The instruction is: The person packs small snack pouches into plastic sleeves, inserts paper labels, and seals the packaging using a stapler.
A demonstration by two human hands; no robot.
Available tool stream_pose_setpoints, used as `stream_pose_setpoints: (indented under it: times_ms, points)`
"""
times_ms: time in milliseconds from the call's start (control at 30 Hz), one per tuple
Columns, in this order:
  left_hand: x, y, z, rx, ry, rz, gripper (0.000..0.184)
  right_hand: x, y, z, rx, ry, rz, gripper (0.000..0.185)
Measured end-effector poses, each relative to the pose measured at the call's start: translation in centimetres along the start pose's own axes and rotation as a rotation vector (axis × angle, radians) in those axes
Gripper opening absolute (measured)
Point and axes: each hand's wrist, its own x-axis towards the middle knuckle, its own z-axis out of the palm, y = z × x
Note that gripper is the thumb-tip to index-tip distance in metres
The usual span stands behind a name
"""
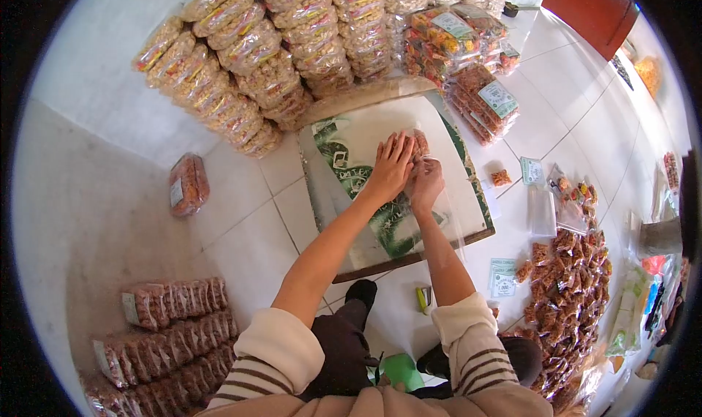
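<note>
A transparent plastic bag (pixel 447 216) with small reddish-brown snack packets (pixel 420 143) at its far end lies on a low board-topped table (pixel 468 197) with a green printed covering. My left hand (pixel 393 167) rests flat over the packets, its fingers stretched out. Close beside it, my right hand (pixel 425 184) has its fingers curled and pinched at the bag's plastic. The fingertips of my right hand are partly hidden, and the bag's loose part trails back toward me.
Stacked snack bags (pixel 241 51) stand behind the table. Packed brown bundles (pixel 175 303) line the left floor, near a single bundle (pixel 189 186). On the right lie loose snack packets (pixel 567 292), printed labels (pixel 503 279), empty bags (pixel 542 211) and a green-yellow stapler-like tool (pixel 423 300).
</note>
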Motion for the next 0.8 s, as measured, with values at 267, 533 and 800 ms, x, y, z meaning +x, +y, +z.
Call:
stream_pose_setpoints:
  times_ms: [267,533,800]
  points:
    - [0.5,-1.3,0.1,0.034,0.179,-0.163,0.043,-2.1,0.3,-0.8,0.060,0.102,-0.033,0.017]
    - [0.9,-3.3,0.4,-0.515,0.076,-0.450,0.039,-2.5,2.0,-1.1,-0.159,-0.171,-0.255,0.023]
    - [0.5,-2.1,1.9,-0.447,0.276,-0.293,0.056,-1.2,1.7,0.4,-0.036,-0.118,0.057,0.020]
